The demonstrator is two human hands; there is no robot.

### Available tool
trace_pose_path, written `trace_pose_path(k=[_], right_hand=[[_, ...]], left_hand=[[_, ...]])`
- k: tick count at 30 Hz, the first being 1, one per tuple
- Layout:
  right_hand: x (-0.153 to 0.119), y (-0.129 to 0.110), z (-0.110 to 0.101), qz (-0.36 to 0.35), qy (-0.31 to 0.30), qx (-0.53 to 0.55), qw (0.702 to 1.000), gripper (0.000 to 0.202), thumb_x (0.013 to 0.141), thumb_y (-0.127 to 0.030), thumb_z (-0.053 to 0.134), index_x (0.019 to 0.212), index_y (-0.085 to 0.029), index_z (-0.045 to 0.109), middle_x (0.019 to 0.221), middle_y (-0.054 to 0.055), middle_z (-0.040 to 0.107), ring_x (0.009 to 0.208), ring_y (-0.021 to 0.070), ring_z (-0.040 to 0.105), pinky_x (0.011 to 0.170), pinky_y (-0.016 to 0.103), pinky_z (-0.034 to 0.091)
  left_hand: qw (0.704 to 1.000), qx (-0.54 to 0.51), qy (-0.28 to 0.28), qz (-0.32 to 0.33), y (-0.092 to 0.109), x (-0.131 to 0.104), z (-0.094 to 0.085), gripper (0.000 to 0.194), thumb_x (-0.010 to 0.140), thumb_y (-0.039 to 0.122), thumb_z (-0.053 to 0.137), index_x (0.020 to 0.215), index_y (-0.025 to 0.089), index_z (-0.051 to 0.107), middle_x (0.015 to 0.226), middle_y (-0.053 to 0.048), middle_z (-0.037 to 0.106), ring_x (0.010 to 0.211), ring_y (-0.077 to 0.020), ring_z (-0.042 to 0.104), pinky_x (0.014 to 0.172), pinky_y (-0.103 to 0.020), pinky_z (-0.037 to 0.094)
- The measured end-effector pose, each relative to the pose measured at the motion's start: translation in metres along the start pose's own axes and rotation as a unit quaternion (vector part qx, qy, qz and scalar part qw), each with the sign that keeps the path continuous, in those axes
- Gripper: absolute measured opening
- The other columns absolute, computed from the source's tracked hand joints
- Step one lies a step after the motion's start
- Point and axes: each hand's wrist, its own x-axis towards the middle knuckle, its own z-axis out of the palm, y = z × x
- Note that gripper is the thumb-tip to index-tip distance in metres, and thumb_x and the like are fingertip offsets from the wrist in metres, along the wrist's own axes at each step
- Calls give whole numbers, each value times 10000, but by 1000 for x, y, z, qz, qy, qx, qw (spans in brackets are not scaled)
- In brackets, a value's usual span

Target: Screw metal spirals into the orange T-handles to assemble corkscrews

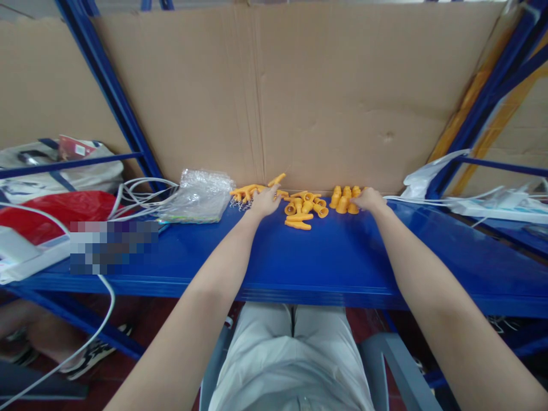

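Blue tabletop [325,257] against a cardboard wall [321,97], yellow parts [307,206] along the far middle.
Left hand [265,201] among them, right hand [370,200] at the yellow cups [341,205] farther right; whether either grips, I cannot tell.

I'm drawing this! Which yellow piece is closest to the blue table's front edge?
The long yellow piece frontmost in the middle pile; all the others are farther back, toward the cardboard.

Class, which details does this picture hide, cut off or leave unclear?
All in the head view:
Bare left hand: its grip, too small and blurred.
Thin, curly silvery pieces: their count, too small.
Greyish pixelated patch: whatever its blocks cover.
Another person's bare leg: cut off by left edge.
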Motion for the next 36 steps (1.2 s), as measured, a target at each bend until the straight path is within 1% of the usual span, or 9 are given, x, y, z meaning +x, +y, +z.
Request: trace_pose_path(k=[6,11,13,20,24,26,29,32,36], right_hand=[[-12,-11,-11,46,-60,-32,997,352,902,-371,625,1157,-155,735,972,131,755,1066,282,715,877,372,552],[-21,-17,-17,51,-65,-52,995,402,915,-344,622,1255,-142,695,1002,141,757,1070,281,723,881,372,557],[-22,-17,-16,49,-70,-55,995,409,919,-363,630,1262,-149,695,1007,142,758,1036,279,732,870,376,561],[-23,-20,-16,20,-42,-86,995,499,952,-409,599,1377,-152,651,1347,218,680,1275,340,643,1035,490,501],[-28,-25,-20,22,-36,-99,994,488,963,-385,558,1382,-152,650,1378,219,663,1299,345,623,1060,514,461],[-30,-28,-21,19,-30,-110,993,484,971,-382,529,1372,-138,651,1372,220,662,1290,342,621,1065,519,439],[-35,-32,-23,4,7,-122,992,478,975,-339,505,1370,-100,628,1384,239,633,1295,344,597,1063,517,411],[-41,-38,-25,-26,83,-119,989,456,979,-280,472,1360,-64,598,1391,265,599,1300,356,553,1042,517,391],[-48,-51,-27,-107,147,-91,979,413,989,-242,406,1297,-52,605,1337,265,607,1258,358,531,1032,511,357]], left_hand=[[999,4,-47,-7,-13,3,10,494,1061,375,351,1524,293,503,1603,-75,511,1491,-328,445,1198,-594,353],[995,13,-99,15,-31,13,29,519,1027,359,416,1525,236,494,1592,-104,520,1495,-264,444,1246,-443,323],[993,17,-115,23,-36,17,35,534,1015,344,418,1532,229,483,1614,-104,491,1520,-254,408,1262,-435,295],[990,15,-137,24,-35,18,37,562,1033,376,373,1580,255,427,1674,-86,404,1575,-274,307,1297,-531,193],[986,22,-162,-11,-29,15,31,572,1055,423,318,1598,266,410,1727,-87,283,1606,-323,215,1273,-660,133],[986,22,-167,-17,-29,15,31,573,1058,432,306,1599,275,409,1738,-83,250,1613,-326,187,1267,-676,129],[988,17,-152,-5,-30,17,35,561,1055,443,316,1586,297,425,1726,-74,294,1605,-315,217,1276,-629,161],[991,18,-131,9,-30,18,36,548,1048,418,332,1560,269,462,1685,-92,378,1578,-300,285,1279,-565,211],[994,42,-99,12,-23,11,26,488,1021,369,384,1449,263,594,1577,-103,517,1483,-307,427,1223,-545,332]])
